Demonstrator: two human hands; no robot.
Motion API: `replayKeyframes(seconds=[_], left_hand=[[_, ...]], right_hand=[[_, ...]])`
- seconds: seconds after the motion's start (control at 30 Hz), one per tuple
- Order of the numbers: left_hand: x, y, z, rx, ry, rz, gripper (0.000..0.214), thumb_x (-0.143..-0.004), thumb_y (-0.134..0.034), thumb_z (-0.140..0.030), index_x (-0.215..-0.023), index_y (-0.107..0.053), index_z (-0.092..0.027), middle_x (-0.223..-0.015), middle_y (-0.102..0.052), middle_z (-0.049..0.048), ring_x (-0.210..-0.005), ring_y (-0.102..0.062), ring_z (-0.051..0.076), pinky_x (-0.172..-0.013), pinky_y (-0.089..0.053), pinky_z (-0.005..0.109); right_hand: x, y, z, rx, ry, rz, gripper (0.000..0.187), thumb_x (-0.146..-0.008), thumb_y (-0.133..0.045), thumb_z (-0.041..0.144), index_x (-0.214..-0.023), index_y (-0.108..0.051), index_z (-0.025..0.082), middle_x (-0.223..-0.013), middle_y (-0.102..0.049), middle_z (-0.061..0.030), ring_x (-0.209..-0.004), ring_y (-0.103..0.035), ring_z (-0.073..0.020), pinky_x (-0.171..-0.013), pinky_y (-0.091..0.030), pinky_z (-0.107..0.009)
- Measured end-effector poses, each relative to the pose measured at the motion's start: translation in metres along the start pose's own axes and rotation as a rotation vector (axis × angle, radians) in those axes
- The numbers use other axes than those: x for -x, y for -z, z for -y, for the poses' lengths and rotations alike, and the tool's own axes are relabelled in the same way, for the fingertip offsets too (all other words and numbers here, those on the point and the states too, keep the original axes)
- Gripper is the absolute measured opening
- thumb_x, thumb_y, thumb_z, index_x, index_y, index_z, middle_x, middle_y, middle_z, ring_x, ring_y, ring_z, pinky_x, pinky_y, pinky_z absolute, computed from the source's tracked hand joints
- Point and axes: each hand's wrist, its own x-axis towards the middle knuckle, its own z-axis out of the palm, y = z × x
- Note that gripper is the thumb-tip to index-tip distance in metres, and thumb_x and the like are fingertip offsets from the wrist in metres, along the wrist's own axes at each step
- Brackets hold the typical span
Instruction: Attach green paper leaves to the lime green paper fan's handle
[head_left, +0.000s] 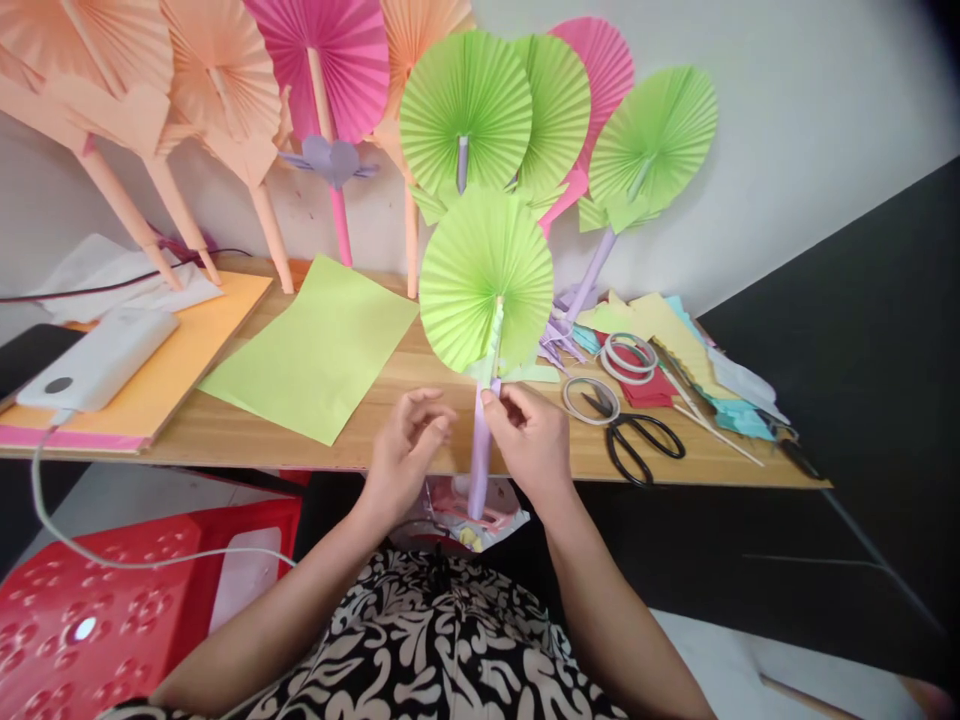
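Note:
A round pleated paper fan (465, 265), bright green with a rolled purple paper handle, stands upright in front of me. My right hand (534, 435) pinches it near the top of the handle, thumb in front. Beside the handle on the left, my left hand (411, 440) is raised with its fingers apart and loosely curved, holding nothing. White-green paper wraps the stick above the purple part. The handle's lower end hangs past the table's front edge.
Finished orange, pink and green fans (465, 110) lean on the wall. A green paper sheet (315, 350) lies left, near a white power bank (101, 360) with a cable. Black-handled scissors (637, 440), tape rolls (628, 358) and paper scraps (686, 340) lie right. A red stool (112, 600) stands below left.

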Motion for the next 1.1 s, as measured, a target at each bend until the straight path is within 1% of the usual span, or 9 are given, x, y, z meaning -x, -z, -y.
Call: replayKeyframes(seconds=[0.07,0.17,0.27,0.4,0.5,0.6,0.77,0.83,1.1], left_hand=[[0.006,0.004,-0.013,-0.124,-0.118,-0.117,0.014,-0.085,-0.072,-0.023,-0.097,-0.067,-0.018,-0.088,-0.071,0.003,-0.074,-0.062,0.012,-0.073,-0.051,0.024],[0.009,0.007,-0.032,-0.248,-0.234,-0.144,0.009,-0.09,-0.068,-0.025,-0.096,-0.072,-0.019,-0.082,-0.069,0.0024,-0.069,-0.058,0.011,-0.067,-0.048,0.023],[0.002,0.01,-0.039,-0.285,-0.271,-0.081,0.02,-0.092,-0.067,-0.027,-0.109,-0.073,-0.019,-0.079,-0.066,0.0015,-0.064,-0.055,0.011,-0.06,-0.046,0.023],[-0.015,0.015,-0.032,-0.363,-0.17,0.05,0.043,-0.091,-0.068,-0.03,-0.132,-0.065,-0.017,-0.071,-0.064,-0.0001,-0.057,-0.053,0.01,-0.054,-0.043,0.023],[-0.024,0.016,-0.026,-0.479,-0.133,0.123,0.045,-0.095,-0.064,-0.034,-0.136,-0.063,-0.015,-0.063,-0.062,-0.0018,-0.051,-0.05,0.01,-0.05,-0.04,0.022],[-0.029,0.014,-0.024,-0.605,-0.129,0.158,0.036,-0.097,-0.058,-0.035,-0.128,-0.065,-0.016,-0.064,-0.061,-0.0028,-0.049,-0.05,0.009,-0.049,-0.039,0.022],[-0.037,0.01,-0.025,-0.707,-0.17,0.162,0.009,-0.092,-0.058,-0.025,-0.092,-0.064,-0.018,-0.063,-0.06,-0.0033,-0.051,-0.051,0.007,-0.049,-0.037,0.021],[-0.039,0.008,-0.026,-0.717,-0.181,0.164,0.008,-0.089,-0.059,-0.021,-0.082,-0.06,-0.018,-0.06,-0.058,-0.0035,-0.053,-0.052,0.007,-0.05,-0.038,0.02],[-0.028,0.02,-0.013,-0.726,-0.07,0.242,0.01,-0.09,-0.059,-0.023,-0.082,-0.062,-0.017,-0.058,-0.058,-0.0046,-0.051,-0.053,0.008,-0.052,-0.039,0.021]], right_hand=[[0.003,0.005,-0.005,0.128,0.081,-0.023,0.028,-0.09,-0.058,0.032,-0.064,-0.053,0.022,-0.064,-0.056,0.0025,-0.06,-0.05,-0.0124,-0.061,-0.033,-0.027],[0.009,0.01,-0.013,0.3,0.161,-0.027,0.025,-0.092,-0.059,0.031,-0.068,-0.06,0.022,-0.064,-0.063,0.0006,-0.059,-0.053,-0.014,-0.059,-0.03,-0.029],[0.015,0.011,-0.018,0.401,0.241,-0.012,0.025,-0.093,-0.059,0.03,-0.07,-0.064,0.022,-0.061,-0.065,0.0001,-0.056,-0.053,-0.0146,-0.058,-0.028,-0.03],[0.022,0.01,-0.025,0.463,0.351,-0.023,0.025,-0.094,-0.059,0.027,-0.071,-0.065,0.02,-0.063,-0.065,-0.0009,-0.06,-0.054,-0.015,-0.059,-0.028,-0.03],[0.027,0.01,-0.031,0.505,0.389,-0.01,0.027,-0.095,-0.058,0.024,-0.069,-0.064,0.02,-0.062,-0.063,-0.0005,-0.062,-0.054,-0.0147,-0.059,-0.028,-0.031],[0.03,0.011,-0.035,0.536,0.393,0.022,0.03,-0.096,-0.057,0.024,-0.067,-0.064,0.02,-0.062,-0.062,0.0001,-0.064,-0.054,-0.0144,-0.059,-0.028,-0.03],[0.029,0.016,-0.04,0.519,0.397,0.041,0.027,-0.096,-0.058,0.024,-0.072,-0.068,0.02,-0.063,-0.062,0.0003,-0.065,-0.055,-0.0146,-0.06,-0.03,-0.03],[0.027,0.018,-0.043,0.492,0.363,0.064,0.025,-0.096,-0.059,0.024,-0.073,-0.069,0.02,-0.065,-0.063,0.0003,-0.065,-0.055,-0.0146,-0.06,-0.03,-0.03],[0.017,0.021,-0.051,0.444,0.22,0.308,0.025,-0.096,-0.061,0.03,-0.075,-0.071,0.021,-0.076,-0.067,-0.0022,-0.08,-0.058,-0.0186,-0.065,-0.032,-0.031]])
